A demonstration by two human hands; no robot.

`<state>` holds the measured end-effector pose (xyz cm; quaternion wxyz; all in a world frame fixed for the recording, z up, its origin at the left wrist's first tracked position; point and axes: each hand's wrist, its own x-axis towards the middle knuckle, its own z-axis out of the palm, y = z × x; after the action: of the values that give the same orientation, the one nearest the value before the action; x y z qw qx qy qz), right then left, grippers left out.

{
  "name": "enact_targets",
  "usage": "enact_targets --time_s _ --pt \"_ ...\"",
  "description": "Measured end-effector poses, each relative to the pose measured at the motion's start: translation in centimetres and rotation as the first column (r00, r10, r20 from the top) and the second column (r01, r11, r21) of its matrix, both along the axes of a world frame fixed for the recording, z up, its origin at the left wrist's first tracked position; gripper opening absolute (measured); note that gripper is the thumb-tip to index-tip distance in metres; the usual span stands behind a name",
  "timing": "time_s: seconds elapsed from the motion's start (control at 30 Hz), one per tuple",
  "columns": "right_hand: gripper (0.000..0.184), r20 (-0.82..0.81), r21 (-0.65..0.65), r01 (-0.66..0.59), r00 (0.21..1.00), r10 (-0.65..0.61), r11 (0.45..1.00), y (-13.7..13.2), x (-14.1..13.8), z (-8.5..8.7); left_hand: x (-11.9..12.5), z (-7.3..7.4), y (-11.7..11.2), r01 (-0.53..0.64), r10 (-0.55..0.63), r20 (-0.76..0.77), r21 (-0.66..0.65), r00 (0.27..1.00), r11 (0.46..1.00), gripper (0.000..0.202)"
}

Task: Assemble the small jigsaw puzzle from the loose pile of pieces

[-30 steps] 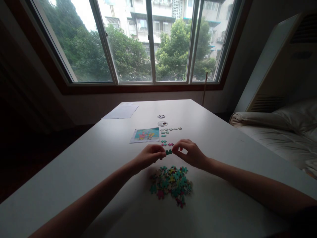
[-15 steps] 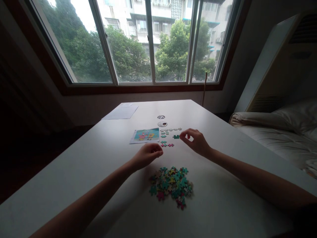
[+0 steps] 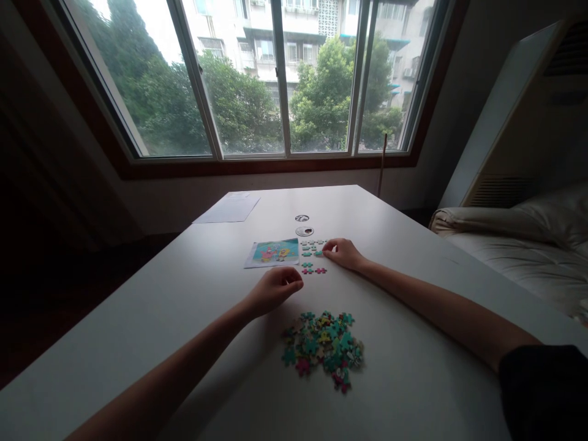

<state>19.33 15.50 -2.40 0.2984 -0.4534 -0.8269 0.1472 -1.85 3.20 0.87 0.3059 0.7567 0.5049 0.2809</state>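
In the head view, the tabletop [image 3: 413, 373] fills the lower part of the frame. A heap of puzzle pieces [image 3: 324, 343] lies low and right of centre, on the side towards the person, probably so both hands can reach it easily. Above it, near the middle of the frame, single pieces [image 3: 307, 265] stand in short rows, apparently spread apart so each can be seen on its own. Just left of the rows a cartoon picture sheet [image 3: 275, 252] lies face up, presumably to be checked against them. Two round discs [image 3: 304, 231] and, towards the upper left, some papers [image 3: 227, 208] sit farther off, seemingly kept out of the way.

The right hand [image 3: 342, 252] has its grip closed to a fingertip pinch at the right edge of a teal piece [image 3: 318, 253], which is among the rows. The left hand [image 3: 275, 289], below the sheet, is loosely curled; nothing shows in its grip, and I cannot tell whether thumb and finger meet.
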Motion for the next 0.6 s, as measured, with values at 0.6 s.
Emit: enact_targets --time_s 0.6 --pt "0.01 -0.037 0.069 -0.163 0.985 0.166 0.984 -4.4 0.8 0.7 0.3 -0.6 0.0 0.202 0.021 -0.475 0.415 0.88 0.887 0.032"
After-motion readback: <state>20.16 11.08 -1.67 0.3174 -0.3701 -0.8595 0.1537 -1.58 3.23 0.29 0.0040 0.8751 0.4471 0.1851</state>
